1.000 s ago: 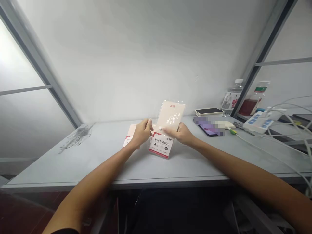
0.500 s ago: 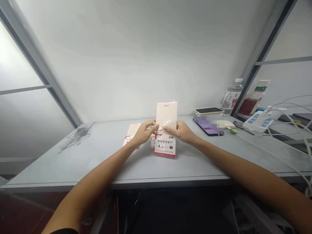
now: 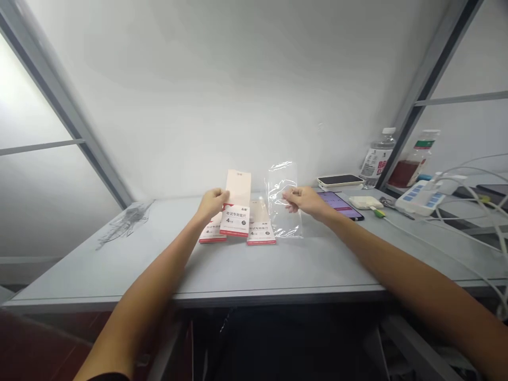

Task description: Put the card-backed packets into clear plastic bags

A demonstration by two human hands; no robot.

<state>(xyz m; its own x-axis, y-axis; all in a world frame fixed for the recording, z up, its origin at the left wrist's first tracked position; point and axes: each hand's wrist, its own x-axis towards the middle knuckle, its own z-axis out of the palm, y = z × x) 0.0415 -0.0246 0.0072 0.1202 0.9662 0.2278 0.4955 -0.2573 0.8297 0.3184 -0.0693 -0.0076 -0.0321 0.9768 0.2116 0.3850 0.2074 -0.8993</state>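
Note:
My left hand (image 3: 212,204) is closed on the left edge of a ruler set packet (image 3: 238,186), pale pink above with a white and red printed band below. The packet stands upright over the table. In my right hand (image 3: 307,201), pinched between thumb and fingers, is a clear plastic bag (image 3: 280,219) that looks flat and see-through. Two similar packets lie on the table: a left packet (image 3: 212,233), partly covered by the held one and my hand, and a right packet (image 3: 261,234) between my two hands.
A purple-screened phone (image 3: 337,205), another phone (image 3: 340,181) and a white charger (image 3: 365,202) lie at the right. Beyond them are a bottle (image 3: 377,163), a jar of red contents (image 3: 405,172), a power strip (image 3: 421,197) and loose cables. A dark netted bundle (image 3: 127,222) lies left.
The ruler set packet has come out of its clear bag. My left hand has carried the packet left, while my right hand has moved slightly right with the bag.

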